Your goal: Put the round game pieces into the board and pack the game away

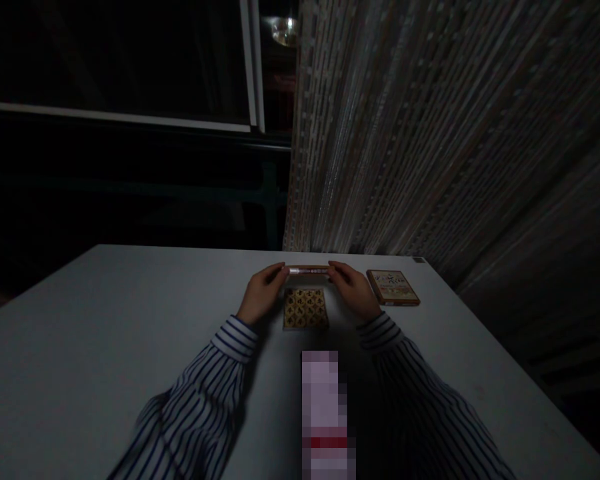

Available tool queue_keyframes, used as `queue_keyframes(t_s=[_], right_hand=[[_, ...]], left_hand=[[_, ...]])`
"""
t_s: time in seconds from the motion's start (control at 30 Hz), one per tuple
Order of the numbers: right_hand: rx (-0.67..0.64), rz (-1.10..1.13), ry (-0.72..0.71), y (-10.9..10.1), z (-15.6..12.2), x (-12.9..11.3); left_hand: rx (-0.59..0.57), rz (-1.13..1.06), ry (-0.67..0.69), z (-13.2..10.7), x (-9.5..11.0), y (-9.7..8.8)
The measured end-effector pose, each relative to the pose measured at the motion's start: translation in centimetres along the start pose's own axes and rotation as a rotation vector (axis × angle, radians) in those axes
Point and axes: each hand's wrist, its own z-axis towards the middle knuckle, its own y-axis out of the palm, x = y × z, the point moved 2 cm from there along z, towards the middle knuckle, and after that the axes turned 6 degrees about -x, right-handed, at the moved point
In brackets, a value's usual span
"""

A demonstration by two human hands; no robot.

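A flat square wooden board (305, 308) with a brown and yellow pattern lies on the grey table (105, 333) in front of me. Just beyond it, my left hand (261, 293) and my right hand (353, 290) pinch the two ends of a thin flat piece (309, 270), seen edge-on and held a little above the table. Both sleeves are striped. The room is dim.
A flat printed box (393, 287) lies to the right of my right hand, near the table's far right corner. A bead curtain (430, 133) hangs behind the table; a dark window (130, 67) is at the left. A pixelated strip (326, 417) covers the lower middle.
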Motion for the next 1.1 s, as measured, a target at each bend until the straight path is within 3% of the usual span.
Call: queue_keyframes(t_s=[0.4, 0.77, 1.1], right_hand=[[-0.035, -0.040, 0.018, 0.2, 1.0, 1.8], [-0.038, -0.080, 0.051, 0.8, 1.1, 2.8], [-0.095, -0.172, 0.056, 0.8, 0.9, 2.5]], left_hand=[[-0.054, 0.023, -0.013, 1.7, -1.3, 0.5], [-0.135, 0.156, -0.048, 2.4, -2.1, -0.1], [-0.114, 0.146, -0.062, 2.3, -2.7, -0.3]])
